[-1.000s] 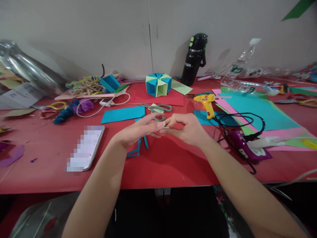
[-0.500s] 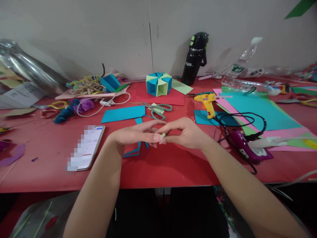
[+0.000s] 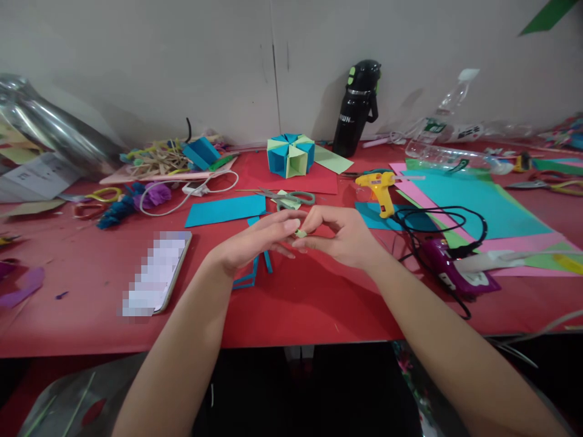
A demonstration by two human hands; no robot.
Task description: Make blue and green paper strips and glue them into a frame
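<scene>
My left hand [image 3: 255, 241] and my right hand [image 3: 339, 235] meet above the red table, fingertips together. Between them is a small pale green paper piece [image 3: 300, 233], pinched by both hands and partly hidden by the fingers. Just behind the hands lie grey-green scissors [image 3: 298, 198]. A blue paper sheet [image 3: 226, 210] is behind my left hand, and thin blue paper strips [image 3: 246, 280] lie beneath it. Farther back stands a folded blue and pale green paper ring [image 3: 290, 156].
A phone [image 3: 159, 273] lies at the left. On the right are a yellow glue gun [image 3: 381, 189], a purple glue gun [image 3: 455, 270] with black cable, and coloured sheets [image 3: 483, 206]. A black bottle [image 3: 356, 109] and a metal flask [image 3: 59, 118] stand at the back.
Both hands have risen slightly with the small green piece, and their fingers have shifted around it. The right fingers are more bent. The view has moved a little.
</scene>
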